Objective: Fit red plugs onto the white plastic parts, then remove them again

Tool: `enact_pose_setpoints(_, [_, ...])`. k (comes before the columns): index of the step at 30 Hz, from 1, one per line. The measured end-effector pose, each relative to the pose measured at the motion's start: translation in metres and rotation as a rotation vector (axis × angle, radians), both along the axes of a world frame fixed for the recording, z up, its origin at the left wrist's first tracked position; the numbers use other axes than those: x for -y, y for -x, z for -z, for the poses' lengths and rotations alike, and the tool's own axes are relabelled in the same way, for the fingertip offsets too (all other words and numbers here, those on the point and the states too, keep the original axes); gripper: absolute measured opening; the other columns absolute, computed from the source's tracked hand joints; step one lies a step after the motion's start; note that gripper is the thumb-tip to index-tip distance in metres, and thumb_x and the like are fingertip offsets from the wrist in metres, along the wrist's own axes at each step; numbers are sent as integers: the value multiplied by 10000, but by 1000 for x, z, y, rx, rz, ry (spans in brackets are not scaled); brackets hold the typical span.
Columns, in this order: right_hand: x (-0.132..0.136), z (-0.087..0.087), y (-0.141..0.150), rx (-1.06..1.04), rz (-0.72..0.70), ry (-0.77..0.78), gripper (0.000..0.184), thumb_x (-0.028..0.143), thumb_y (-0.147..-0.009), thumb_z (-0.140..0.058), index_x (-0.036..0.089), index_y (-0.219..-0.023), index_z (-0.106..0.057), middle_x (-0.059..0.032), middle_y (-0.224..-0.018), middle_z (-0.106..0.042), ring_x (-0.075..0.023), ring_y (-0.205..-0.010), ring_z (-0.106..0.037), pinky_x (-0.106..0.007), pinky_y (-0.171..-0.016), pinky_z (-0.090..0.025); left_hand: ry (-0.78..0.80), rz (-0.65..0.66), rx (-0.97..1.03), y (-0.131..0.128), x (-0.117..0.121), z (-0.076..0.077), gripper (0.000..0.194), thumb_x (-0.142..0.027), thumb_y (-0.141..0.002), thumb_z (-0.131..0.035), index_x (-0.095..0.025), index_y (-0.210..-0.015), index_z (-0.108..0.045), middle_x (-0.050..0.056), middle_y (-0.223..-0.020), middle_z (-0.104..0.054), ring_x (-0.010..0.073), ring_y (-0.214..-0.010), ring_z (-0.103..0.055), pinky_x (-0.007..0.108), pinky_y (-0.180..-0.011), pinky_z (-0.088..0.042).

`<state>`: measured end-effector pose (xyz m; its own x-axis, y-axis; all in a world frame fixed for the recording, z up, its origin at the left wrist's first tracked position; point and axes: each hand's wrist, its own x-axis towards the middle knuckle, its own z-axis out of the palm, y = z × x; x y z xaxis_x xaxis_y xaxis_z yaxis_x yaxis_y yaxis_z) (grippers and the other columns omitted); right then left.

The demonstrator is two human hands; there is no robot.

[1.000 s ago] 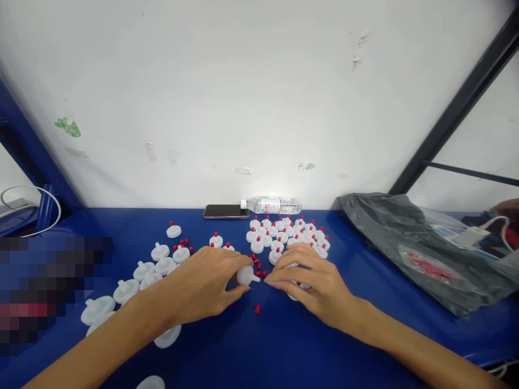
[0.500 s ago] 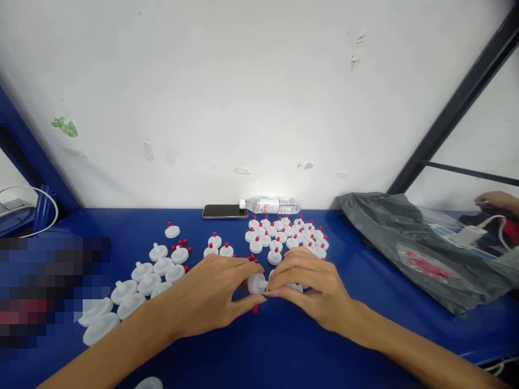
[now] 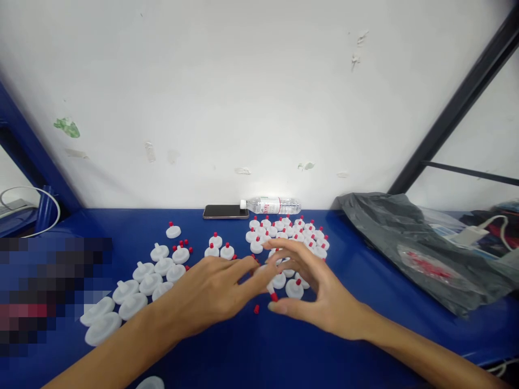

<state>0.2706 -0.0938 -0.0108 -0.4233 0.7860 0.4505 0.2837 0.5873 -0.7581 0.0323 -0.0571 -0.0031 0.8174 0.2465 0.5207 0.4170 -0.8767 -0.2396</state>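
In the middle of the blue table, my left hand [image 3: 221,292] pinches a round white plastic piece, mostly hidden by the fingers. The white stem [image 3: 271,288] of this piece points toward me and to the right, with a red cap [image 3: 274,297] on its tip. My right hand [image 3: 324,292] is open beside it, thumb close to the red cap and fingers spread apart above. Whether the thumb touches the cap, I cannot tell. A loose red cap [image 3: 256,309] lies on the table below my hands.
White discs with bare stems [image 3: 132,306] lie at the left. A cluster of red-capped discs [image 3: 298,237] stands behind my right hand. Farther back are a phone [image 3: 226,212] and a water bottle [image 3: 275,205]. A grey plastic bag [image 3: 377,232] lies at the right.
The fingers of my right hand have opened away from the stem. A red cap now shows on the stem, which has turned toward me. The other person's hand at far right has gone from view.
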Motion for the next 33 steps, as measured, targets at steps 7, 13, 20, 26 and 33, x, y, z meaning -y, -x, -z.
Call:
enact_pose_setpoints(7, [5,1,1,0,-176,-44,631,166,-794,-765,241,-1389,-570,-54,-1088,-755,-202,-946,-725,-321,-883,-586,-179,135,111,-10,14,-14,250,-107,-991,-416,-191,-1156,-584,-46,-690,-592,99,-508,-575,229,-434,-431])
enact_pose_setpoints(13, [-7,0,-10,-64,8,-25,459,135,-744,-755,218,-1192,-698,-16,-869,-768,-183,-737,-706,-265,-654,-570,-174,-43,7,0,-1,-7,352,-78,-978,-398,-230,-1279,-499,-33,-813,-617,119,-511,-567,269,-425,-353])
enact_pose_setpoints(20, [-16,-6,-26,-155,26,53,371,208,-807,-780,194,-1172,-713,-20,-739,-762,-195,-624,-722,-291,-598,-581,-54,-260,-268,11,-22,2,267,-61,-916,-448,-242,-1076,-561,-2,-905,-617,147,-481,-513,313,-434,-178])
enact_pose_setpoints(26, [-24,-4,-29,-212,2,146,351,296,-886,-724,220,-1219,-644,-79,-1032,-763,-207,-794,-746,-302,-677,-596,87,-222,-282,4,-13,2,191,-141,-964,-438,-232,-1025,-594,11,-896,-618,155,-557,-524,312,-469,-206])
enact_pose_setpoints(33, [-30,-12,-30,-108,221,68,253,424,-1032,-487,243,-1035,-664,-37,-964,-696,-169,-781,-694,-270,-642,-565,559,-287,-197,9,-11,-17,206,-281,-975,-466,-256,-901,-657,-13,-850,-686,160,-731,-625,284,-622,-394])
